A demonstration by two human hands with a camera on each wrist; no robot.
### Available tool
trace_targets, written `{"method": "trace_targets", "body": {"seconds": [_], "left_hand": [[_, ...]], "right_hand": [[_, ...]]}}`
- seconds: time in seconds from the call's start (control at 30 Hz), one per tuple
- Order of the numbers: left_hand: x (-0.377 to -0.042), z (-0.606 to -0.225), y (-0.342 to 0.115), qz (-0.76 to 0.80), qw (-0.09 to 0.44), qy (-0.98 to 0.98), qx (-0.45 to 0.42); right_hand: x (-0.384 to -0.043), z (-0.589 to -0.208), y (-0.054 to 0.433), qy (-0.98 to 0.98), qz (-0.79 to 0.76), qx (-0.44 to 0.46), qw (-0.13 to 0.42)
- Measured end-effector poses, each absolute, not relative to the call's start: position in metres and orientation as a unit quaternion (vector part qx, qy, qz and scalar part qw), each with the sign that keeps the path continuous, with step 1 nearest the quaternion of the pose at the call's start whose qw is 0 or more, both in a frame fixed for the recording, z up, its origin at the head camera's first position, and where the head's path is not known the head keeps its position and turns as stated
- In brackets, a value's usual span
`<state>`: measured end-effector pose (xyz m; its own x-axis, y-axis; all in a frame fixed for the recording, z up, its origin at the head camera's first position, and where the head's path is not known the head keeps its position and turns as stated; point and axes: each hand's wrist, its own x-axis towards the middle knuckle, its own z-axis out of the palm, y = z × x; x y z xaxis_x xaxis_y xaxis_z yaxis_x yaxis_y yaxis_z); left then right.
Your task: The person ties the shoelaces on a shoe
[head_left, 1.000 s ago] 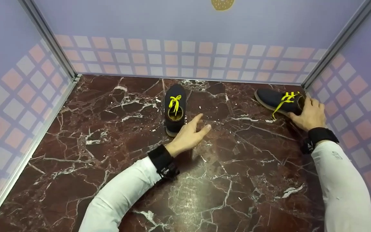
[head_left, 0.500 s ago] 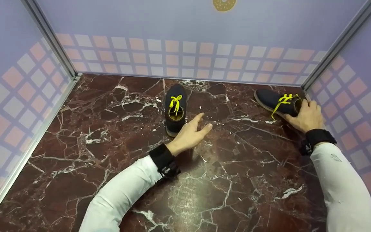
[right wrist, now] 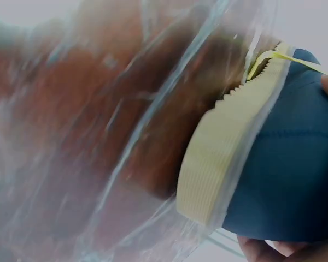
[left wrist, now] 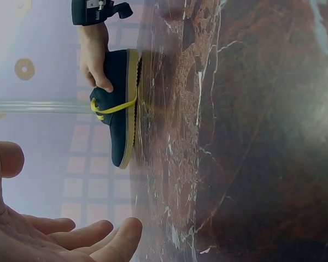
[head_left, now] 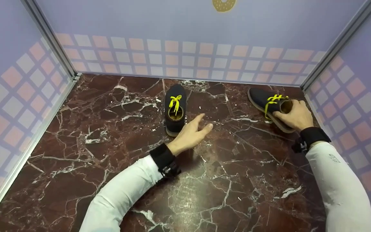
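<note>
Two dark blue shoes with yellow laces are in the head view. My right hand (head_left: pixel 296 116) grips the heel end of the right-hand shoe (head_left: pixel 262 98), thumb on its near side. That shoe points to the upper left, and its laces hang loose over the side. In the right wrist view its heel and pale ribbed sole (right wrist: pixel 224 147) look raised off the surface. The other shoe (head_left: pixel 175 91) stands upright left of centre, toe toward the back wall, its laces tied in a bow. Beside its heel is my left hand (head_left: pixel 190 133), fingers extended and holding nothing; whether it touches the shoe is unclear.
A dark red marbled surface (head_left: pixel 108 174) lies under both shoes. Lilac panels with pink and white squares enclose it at the back (head_left: pixel 185 54), left and right, with metal posts in the corners. The right panel (head_left: pixel 353 96) is close to my right hand.
My right hand has moved left and slightly toward me, carrying the right-hand shoe. The shoe has turned, with its heel nearer me. My left hand and the other shoe stay in place.
</note>
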<state>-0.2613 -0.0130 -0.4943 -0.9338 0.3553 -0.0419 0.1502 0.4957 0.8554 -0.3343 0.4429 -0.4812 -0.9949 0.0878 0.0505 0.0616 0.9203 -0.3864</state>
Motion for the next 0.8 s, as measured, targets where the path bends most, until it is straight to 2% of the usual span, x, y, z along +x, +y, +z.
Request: {"method": "trace_targets", "body": {"seconds": [0.37,0.6,0.8], "left_hand": [[-0.278,-0.518,-0.008,0.485,0.099,0.857,0.145],[-0.258,-0.489,-0.008,0.512,0.126,0.839,0.133],[-0.254,-0.483,-0.005,0.525,0.130,0.833,0.120]], "right_hand": [[-0.332,-0.478,0.427,-0.976,0.219,-0.016,0.005],[-0.331,-0.474,0.410,-0.973,0.230,-0.008,-0.027],[-0.329,-0.472,0.393,-0.969,0.245,-0.007,-0.024]]}}
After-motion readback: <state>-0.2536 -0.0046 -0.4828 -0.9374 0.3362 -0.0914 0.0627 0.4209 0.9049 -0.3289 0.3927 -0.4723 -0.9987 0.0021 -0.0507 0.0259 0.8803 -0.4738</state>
